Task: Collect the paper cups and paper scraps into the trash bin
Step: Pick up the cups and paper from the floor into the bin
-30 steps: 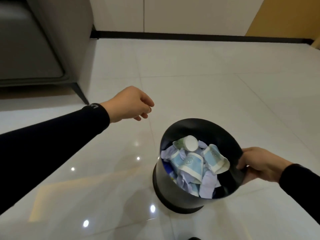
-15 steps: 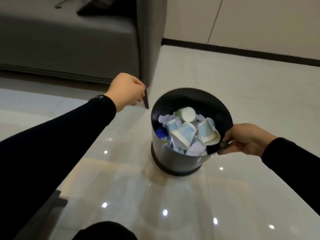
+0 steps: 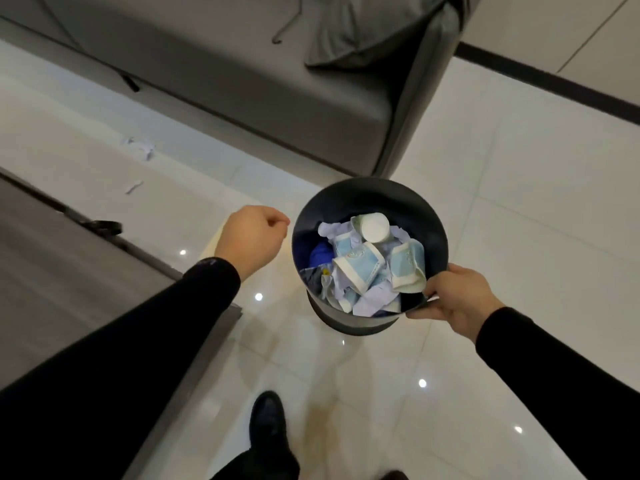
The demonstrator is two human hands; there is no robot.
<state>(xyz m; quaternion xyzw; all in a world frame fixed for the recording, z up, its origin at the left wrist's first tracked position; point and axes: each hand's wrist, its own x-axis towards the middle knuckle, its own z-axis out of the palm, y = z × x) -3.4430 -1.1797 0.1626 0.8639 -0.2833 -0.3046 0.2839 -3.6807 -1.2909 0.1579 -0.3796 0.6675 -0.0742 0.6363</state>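
A round black trash bin (image 3: 363,199) hangs just above the glossy tiled floor, tilted toward me. It holds several crushed blue-and-white paper cups (image 3: 360,265) and pale paper scraps (image 3: 375,299). My right hand (image 3: 453,299) grips the bin's near right rim. My left hand (image 3: 252,237) is a loose fist just left of the bin, with nothing visible in it. More white paper scraps (image 3: 138,147) lie on the floor at the far left, in front of the sofa.
A grey sofa (image 3: 277,81) with a cushion (image 3: 367,26) fills the top of the view. A low grey table (image 3: 52,271) runs along the left. My dark shoe (image 3: 268,420) stands on the white floor tiles (image 3: 519,185) below the bin.
The view has swung left and down, bringing the sofa, the table and floor scraps into sight. The bin stays in my right hand; my left fist has come closer to the bin.
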